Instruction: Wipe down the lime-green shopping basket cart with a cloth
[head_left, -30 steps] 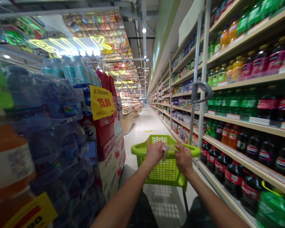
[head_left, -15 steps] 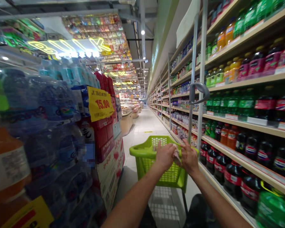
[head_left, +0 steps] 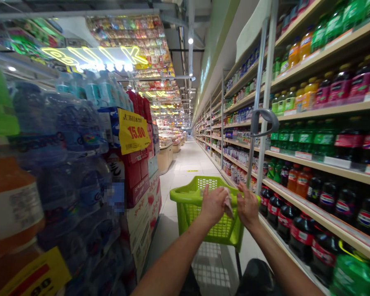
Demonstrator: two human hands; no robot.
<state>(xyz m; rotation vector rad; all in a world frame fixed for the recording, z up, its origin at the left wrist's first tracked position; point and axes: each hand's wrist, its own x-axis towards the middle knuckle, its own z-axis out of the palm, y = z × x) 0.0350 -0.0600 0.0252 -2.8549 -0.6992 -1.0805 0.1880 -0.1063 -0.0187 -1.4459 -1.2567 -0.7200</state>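
Observation:
A lime green shopping basket cart (head_left: 191, 205) stands in the aisle in front of me. My left hand (head_left: 213, 204) and my right hand (head_left: 248, 208) meet over its near rim, fingers curled. Between them they pinch a small pale piece of paper or cloth (head_left: 227, 201). The cart's grey pull handle (head_left: 265, 119) rises on two metal poles just right of my hands. The inside of the basket is mostly hidden by my hands.
Shelves of soda bottles (head_left: 327, 197) line the right side, close to my right arm. On the left stand stacked packs of bottled water (head_left: 70, 135) and red cartons (head_left: 138, 172) with a yellow price sign (head_left: 132, 130). The tiled aisle (head_left: 191, 160) runs straight ahead.
My hands have come closer together over the cart's rim, both now on the pale scrap. The view has shifted slightly; the cart stays about where it was.

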